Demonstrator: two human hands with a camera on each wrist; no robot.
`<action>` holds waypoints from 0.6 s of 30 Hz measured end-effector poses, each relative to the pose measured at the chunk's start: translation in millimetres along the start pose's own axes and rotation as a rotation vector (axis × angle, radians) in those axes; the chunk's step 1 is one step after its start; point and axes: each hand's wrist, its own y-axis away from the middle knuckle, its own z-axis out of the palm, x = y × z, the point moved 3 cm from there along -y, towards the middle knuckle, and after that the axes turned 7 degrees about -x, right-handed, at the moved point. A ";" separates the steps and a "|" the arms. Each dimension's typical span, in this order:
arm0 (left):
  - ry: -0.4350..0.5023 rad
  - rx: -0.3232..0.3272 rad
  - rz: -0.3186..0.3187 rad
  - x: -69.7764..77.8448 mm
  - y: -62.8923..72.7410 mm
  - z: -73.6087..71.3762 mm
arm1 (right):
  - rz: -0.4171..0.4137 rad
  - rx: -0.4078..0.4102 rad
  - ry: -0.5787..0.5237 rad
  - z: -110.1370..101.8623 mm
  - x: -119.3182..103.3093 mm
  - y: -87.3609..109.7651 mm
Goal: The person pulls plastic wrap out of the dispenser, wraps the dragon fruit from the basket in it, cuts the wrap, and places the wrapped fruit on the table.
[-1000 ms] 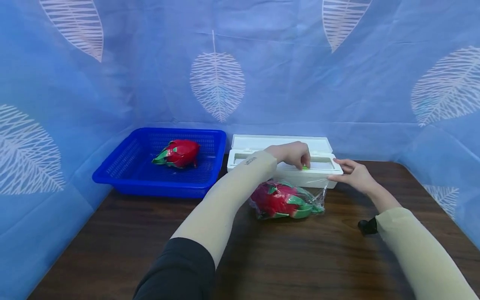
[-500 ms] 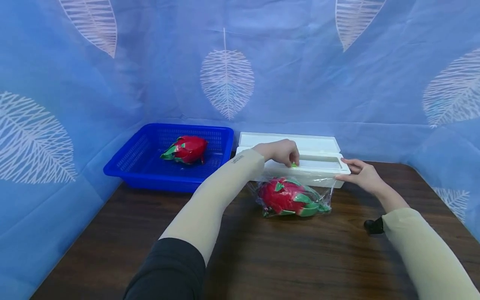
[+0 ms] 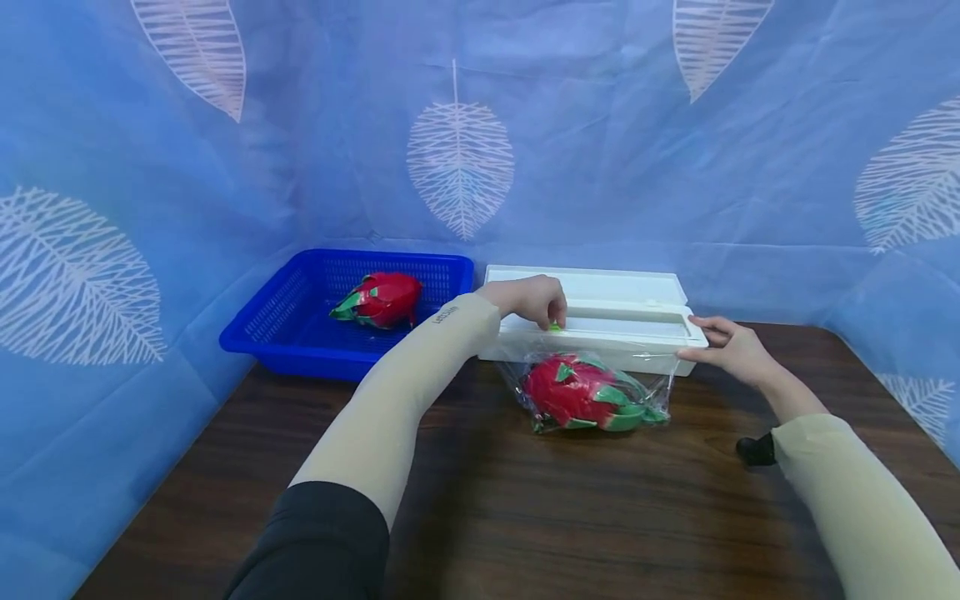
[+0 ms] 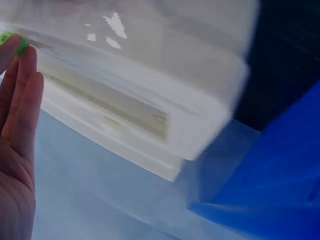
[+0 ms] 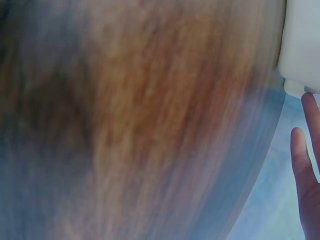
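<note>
A white cling film dispenser (image 3: 637,343) stands at the back of the table with its lid (image 3: 622,286) tipped back. My left hand (image 3: 527,300) pinches a small green slide cutter (image 3: 555,327) on the dispenser's front rail; the left wrist view shows the green cutter (image 4: 21,46) at the fingertips. At the right end, my right hand (image 3: 731,354) grips the dispenser's corner between thumb and fingers. Clear film (image 3: 658,367) runs from the front edge down around a red and green dragon fruit (image 3: 573,390), which lies on the table just before the dispenser.
Left of the dispenser is a blue plastic basket (image 3: 258,348), with a second dragon fruit (image 3: 386,300) in it. A blue leaf-patterned cloth (image 3: 570,167) hangs behind the dark wooden table (image 3: 585,517).
My left hand has slid the green cutter leftward along the dispenser's rail. The right hand keeps its grip on the right end. The head view has shifted slightly.
</note>
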 end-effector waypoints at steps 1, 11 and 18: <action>0.003 -0.001 -0.003 -2.2 2.4 0.0 | -0.001 -0.004 -0.005 -0.1 0.0 0.4; 0.006 -0.023 -0.055 -3.7 18.2 -3.3 | -0.005 -0.008 -0.017 -0.4 0.7 2.5; -0.041 -0.071 -0.114 6.0 15.1 -8.7 | -0.009 -0.010 -0.031 -2.1 1.4 3.7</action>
